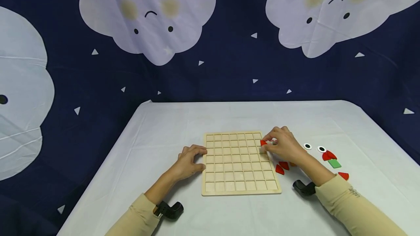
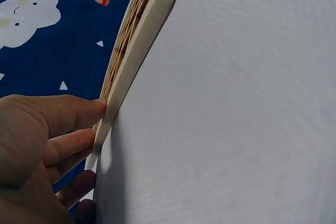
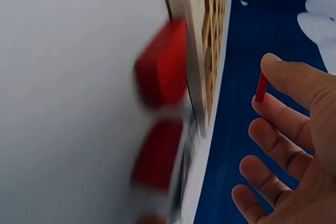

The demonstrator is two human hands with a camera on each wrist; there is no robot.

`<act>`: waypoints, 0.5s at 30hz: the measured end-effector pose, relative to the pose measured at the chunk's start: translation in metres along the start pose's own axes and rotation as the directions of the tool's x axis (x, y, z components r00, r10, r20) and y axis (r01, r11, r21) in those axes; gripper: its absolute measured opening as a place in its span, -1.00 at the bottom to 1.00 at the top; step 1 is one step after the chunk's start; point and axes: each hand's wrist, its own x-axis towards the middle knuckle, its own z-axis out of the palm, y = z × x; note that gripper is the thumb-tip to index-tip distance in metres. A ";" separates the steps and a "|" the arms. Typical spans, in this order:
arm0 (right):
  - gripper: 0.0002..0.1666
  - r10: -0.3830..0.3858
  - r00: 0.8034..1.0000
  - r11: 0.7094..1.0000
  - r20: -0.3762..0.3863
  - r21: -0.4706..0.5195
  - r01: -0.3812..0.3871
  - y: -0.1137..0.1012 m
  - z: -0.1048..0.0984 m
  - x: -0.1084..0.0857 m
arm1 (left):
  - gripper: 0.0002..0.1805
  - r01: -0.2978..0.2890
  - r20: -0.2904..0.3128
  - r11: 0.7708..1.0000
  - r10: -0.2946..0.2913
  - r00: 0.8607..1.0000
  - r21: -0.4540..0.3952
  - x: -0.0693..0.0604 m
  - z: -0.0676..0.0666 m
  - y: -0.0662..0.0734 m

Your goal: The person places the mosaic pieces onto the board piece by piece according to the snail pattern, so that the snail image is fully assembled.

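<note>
A pale wooden grid board (image 1: 241,194) with rows of square recesses lies on the table. My left hand (image 1: 188,162) rests at its left edge, thumb and fingertips touching the rim without curling round it. Over the board's upper right corner, my right hand (image 1: 284,145) pinches a small red piece (image 3: 261,86) between thumb and index finger, the other fingers spread apart. Two red pieces (image 1: 284,165) lie close to the board's right edge, beside an orange piece (image 1: 292,164) partly hidden by the right hand. In the right wrist view, blurred red pieces (image 3: 167,66) appear near the rim.
Right of the right hand lie two round eye pieces (image 1: 322,149), more red pieces (image 1: 329,155), a green piece (image 1: 334,163) and a red piece (image 1: 343,175) near the sleeve. A white cloth (image 1: 170,126) covers the table. Behind hangs a dark blue cloud-print curtain (image 1: 229,79).
</note>
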 end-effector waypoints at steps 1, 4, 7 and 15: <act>-0.69 -0.001 1.000 1.000 0.007 0.002 0.001 -0.002 0.003 0.002 | -0.50 0.000 0.000 1.000 0.000 1.000 -0.002 0.000 0.000 0.000; -0.68 -0.011 1.000 1.000 0.025 0.006 0.011 -0.007 0.011 0.006 | -0.50 0.002 0.001 1.000 -0.002 1.000 -0.004 0.000 0.000 -0.001; -0.69 -0.011 0.999 1.000 0.041 0.014 0.011 -0.011 0.017 0.009 | -0.51 0.005 -0.004 1.000 -0.005 1.000 -0.004 0.001 0.000 0.000; -0.75 -0.009 0.997 1.000 0.076 -0.012 0.010 -0.015 0.027 0.015 | -0.51 0.005 -0.009 1.000 -0.005 1.000 -0.001 0.000 0.001 0.000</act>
